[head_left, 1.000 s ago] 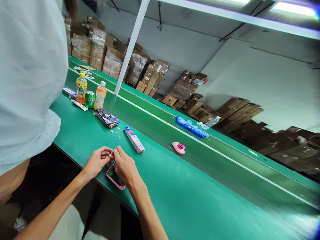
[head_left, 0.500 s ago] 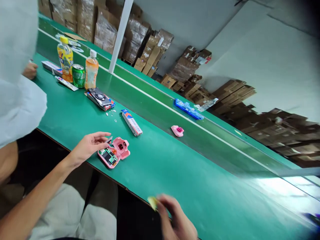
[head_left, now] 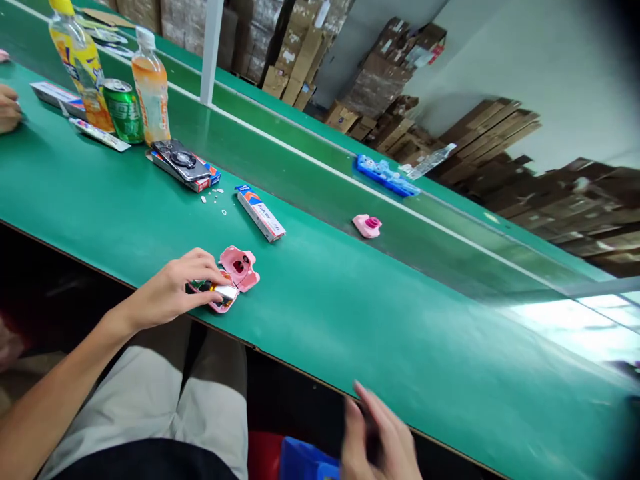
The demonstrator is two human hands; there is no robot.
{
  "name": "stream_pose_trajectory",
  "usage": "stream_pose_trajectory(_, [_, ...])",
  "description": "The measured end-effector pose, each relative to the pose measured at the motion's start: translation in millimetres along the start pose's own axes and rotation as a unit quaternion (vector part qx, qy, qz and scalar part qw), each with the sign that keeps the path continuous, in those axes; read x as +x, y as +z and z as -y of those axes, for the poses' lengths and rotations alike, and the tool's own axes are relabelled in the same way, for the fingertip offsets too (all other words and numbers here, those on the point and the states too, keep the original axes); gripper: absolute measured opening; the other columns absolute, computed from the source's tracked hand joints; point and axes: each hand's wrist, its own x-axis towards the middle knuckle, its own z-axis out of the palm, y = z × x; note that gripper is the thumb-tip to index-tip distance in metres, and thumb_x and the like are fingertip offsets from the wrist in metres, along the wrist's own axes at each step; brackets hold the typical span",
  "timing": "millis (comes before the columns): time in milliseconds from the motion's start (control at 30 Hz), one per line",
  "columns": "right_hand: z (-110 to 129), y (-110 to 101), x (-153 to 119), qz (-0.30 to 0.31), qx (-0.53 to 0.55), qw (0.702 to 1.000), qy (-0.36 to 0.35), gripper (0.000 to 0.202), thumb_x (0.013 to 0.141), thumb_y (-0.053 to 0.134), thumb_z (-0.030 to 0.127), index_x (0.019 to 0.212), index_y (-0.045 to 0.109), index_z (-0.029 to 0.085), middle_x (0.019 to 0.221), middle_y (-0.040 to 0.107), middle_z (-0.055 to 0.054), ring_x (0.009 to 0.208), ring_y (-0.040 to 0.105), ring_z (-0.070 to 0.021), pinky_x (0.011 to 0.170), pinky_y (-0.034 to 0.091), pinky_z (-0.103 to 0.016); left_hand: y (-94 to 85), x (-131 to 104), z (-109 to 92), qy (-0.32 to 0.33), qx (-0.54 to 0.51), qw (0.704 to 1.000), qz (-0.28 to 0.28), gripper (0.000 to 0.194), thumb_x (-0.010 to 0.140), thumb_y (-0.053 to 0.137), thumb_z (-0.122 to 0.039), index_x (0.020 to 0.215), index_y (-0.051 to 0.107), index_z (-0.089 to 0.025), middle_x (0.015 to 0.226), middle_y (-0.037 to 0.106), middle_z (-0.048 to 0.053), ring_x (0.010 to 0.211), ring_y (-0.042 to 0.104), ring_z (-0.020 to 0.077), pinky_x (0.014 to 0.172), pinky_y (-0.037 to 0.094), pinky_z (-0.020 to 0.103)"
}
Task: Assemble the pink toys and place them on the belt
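Note:
My left hand [head_left: 183, 288] pinches a flat silver battery [head_left: 228, 292] between thumb and fingers. It holds the battery over the lower half of an opened pink toy camera case [head_left: 226, 307], whose green circuit board is mostly covered by the hand. The other pink half [head_left: 239, 267], with a dark round part inside, lies folded back and linked by a thin wire. My right hand [head_left: 377, 433], slightly blurred, is off the table's front edge at the lower right. Its thumb and fingers are apart, with nothing seen between them.
A white glue box [head_left: 261, 213], a phone [head_left: 181, 160] on another box, small white bits and a glue tube [head_left: 100, 135] lie beyond. Two bottles [head_left: 151, 87] and a green can [head_left: 123, 110] stand left, near another person's hand [head_left: 9, 109]. A pink part [head_left: 367, 225] and blue tray [head_left: 385, 176] lie farther off.
My left hand has lowered the battery onto or just above the circuit board half. The yellow scrap in my right hand is gone from view, and its fingers have parted. The view has shifted.

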Motion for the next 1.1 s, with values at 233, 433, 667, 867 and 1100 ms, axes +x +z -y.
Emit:
stream_pose_trajectory(233, [94,86,124,0.356,0.222,0.883,-0.212,0.021,0.095,0.06,0.01,0.111,0.07,0.02,0.106,0.075,-0.005,0.095,0.069,-0.0184,0.084,0.057,-0.032,2.2,4,-11,0.005,0.024,1.0,0.018,0.018,0.097,0.062,-0.024,0.113,0.07,-0.023,0.103,0.071,0.004,0.104,0.058,0.0188,0.09,0.052,0.03])
stream_pose_trajectory(433, [84,89,129,0.326,0.225,0.885,-0.246,0.025,0.1,0.055,0.015,0.117,0.071,0.024,0.113,0.075,-0.003,0.101,0.07,-0.0172,0.089,0.059,-0.034,5.7,-4,-2,-0.033,0.061,0.998,-0.006,0.032,0.096,0.064,-0.028,0.128,0.063,-0.024,0.122,0.066,0.007,0.119,0.057,0.023,0.103,0.049,0.039])
stream_pose_trajectory(667, [89,91,103,0.3,0.088,0.895,-0.318,0.026,0.101,0.048,0.01,0.119,0.068,0.01,0.105,0.071,-0.011,0.089,0.064,-0.021,0.076,0.06,-0.037,24.8,-10,7,-0.029,0.141,0.984,-0.103,0.018,0.102,0.053,-0.019,0.096,0.07,-0.017,0.099,0.07,0.005,0.094,0.065,0.0173,0.085,0.052,0.03])
stream_pose_trajectory(867, [90,93,98,0.321,0.003,0.864,-0.388,0.032,0.1,0.041,0.006,0.122,0.064,0.005,0.104,0.07,-0.014,0.091,0.063,-0.023,0.08,0.061,-0.037,26.2,-14,6,-0.024,0.159,0.982,-0.096,0.012,0.101,0.054,-0.015,0.097,0.065,-0.017,0.098,0.069,0.003,0.096,0.063,0.0165,0.087,0.051,0.029])
stream_pose_trajectory(1100, [93,93,104,0.27,-0.031,0.857,-0.438,0.038,0.098,0.035,0.002,0.118,0.068,0.005,0.106,0.073,-0.015,0.093,0.066,-0.0237,0.084,0.062,-0.037,26.7,-12,5,-0.015,0.159,0.983,-0.087,0.011,0.101,0.053,-0.011,0.098,0.062,-0.016,0.098,0.068,0.004,0.094,0.061,0.0165,0.085,0.05,0.029])
